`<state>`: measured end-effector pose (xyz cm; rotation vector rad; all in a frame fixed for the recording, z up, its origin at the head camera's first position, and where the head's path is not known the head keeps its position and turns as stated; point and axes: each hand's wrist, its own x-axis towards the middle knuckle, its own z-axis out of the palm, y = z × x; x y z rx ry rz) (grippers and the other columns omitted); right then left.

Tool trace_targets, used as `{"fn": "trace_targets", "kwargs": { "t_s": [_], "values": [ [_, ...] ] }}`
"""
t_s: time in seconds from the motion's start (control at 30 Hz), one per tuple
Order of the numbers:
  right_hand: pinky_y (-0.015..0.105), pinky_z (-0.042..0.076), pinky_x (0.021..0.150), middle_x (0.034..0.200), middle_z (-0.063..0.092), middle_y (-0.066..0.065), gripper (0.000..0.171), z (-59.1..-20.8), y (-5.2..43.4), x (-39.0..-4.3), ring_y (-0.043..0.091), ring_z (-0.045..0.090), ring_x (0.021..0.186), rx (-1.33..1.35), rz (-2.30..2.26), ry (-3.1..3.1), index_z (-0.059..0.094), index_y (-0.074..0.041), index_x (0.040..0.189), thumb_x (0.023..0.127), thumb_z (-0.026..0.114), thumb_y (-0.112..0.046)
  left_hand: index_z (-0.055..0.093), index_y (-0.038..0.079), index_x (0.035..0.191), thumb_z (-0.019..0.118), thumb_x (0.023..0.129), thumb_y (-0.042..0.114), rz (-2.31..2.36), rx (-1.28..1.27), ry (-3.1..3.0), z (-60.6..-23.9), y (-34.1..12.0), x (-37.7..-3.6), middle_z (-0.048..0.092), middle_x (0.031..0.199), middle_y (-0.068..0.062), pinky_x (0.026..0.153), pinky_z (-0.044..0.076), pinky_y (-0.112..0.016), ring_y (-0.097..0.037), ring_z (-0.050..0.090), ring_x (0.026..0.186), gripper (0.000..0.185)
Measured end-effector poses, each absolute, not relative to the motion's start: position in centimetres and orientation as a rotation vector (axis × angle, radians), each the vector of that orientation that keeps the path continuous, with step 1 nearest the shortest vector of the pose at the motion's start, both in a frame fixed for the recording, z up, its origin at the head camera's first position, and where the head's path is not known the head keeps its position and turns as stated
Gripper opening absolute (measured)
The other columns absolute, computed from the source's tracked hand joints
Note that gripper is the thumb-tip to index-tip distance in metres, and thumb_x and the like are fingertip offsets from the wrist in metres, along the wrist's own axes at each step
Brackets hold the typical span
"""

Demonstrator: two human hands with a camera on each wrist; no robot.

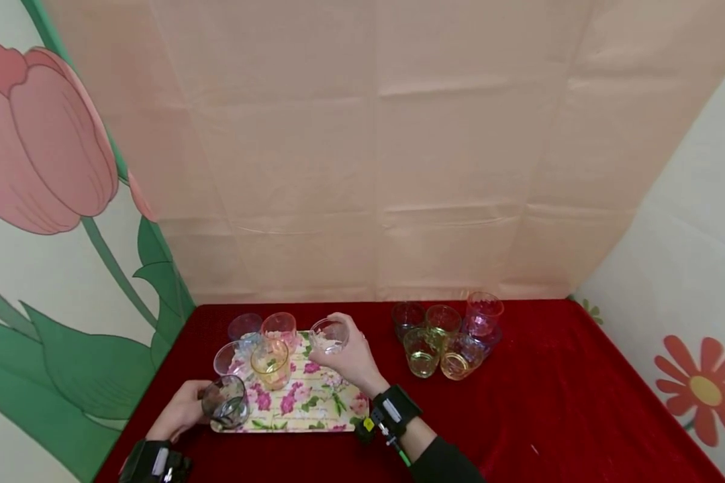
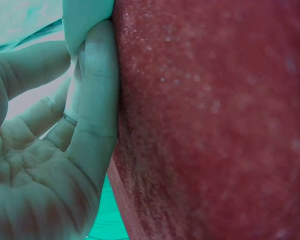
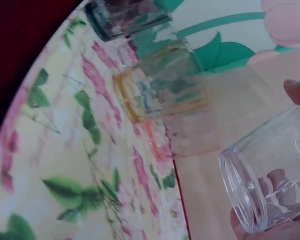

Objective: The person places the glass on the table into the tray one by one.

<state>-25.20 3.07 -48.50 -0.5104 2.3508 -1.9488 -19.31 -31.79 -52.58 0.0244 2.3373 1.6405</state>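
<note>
My right hand (image 1: 352, 355) holds a clear glass cup (image 1: 328, 337) above the far side of a floral tray (image 1: 317, 402); in the right wrist view the cup (image 3: 277, 172) is tilted, fingers around it. At the tray's left edge, my left hand (image 1: 182, 407) pinches the rim, beside a dark grey cup (image 1: 225, 401). Its thumb and fingers meet at a pale edge (image 2: 86, 22) in the left wrist view. Further cups stand about the tray's left part: yellow (image 1: 270, 365), pink (image 1: 279, 327), blue (image 1: 244, 327) and a pale one (image 1: 226, 359).
To the right on the red cloth (image 1: 550, 402) is a cluster of several cups, among them a dark one (image 1: 407, 320), a green one (image 1: 423, 353), an amber one (image 1: 460, 357) and a pink one (image 1: 485, 307) that looks stacked. A beige wall cover (image 1: 374, 168) rises behind.
</note>
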Motion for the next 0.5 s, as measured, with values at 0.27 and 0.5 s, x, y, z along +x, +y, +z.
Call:
{"fn": "trace_targets", "kwargs": {
  "t_s": [0.27,0.5],
  "values": [
    [0.034,0.053,0.085,0.131,0.055,0.013,0.077,-49.6,1.0,-24.3,0.032,0.056,0.119,-0.519,-1.911,2.299,0.041,-0.017,0.139,0.077,0.084,-0.030,0.060,-0.016,0.099,0.065,0.091,0.008,1.649,0.032,2.321,-52.7,-31.9,-19.3,0.064,0.078,-0.005,0.062,0.057,-0.031,-0.014,0.064,0.071,0.025],
    [0.040,0.052,0.088,0.131,0.055,0.009,0.073,-50.5,-0.6,-23.3,0.030,0.055,0.119,-0.551,-1.846,2.311,0.043,-0.018,0.138,0.078,0.082,-0.035,0.060,-0.015,0.098,0.065,0.090,0.008,1.656,0.037,2.332,-52.7,-31.8,-19.2,0.064,0.078,-0.005,0.062,0.057,-0.031,-0.014,0.064,0.070,0.025]
  ]
}}
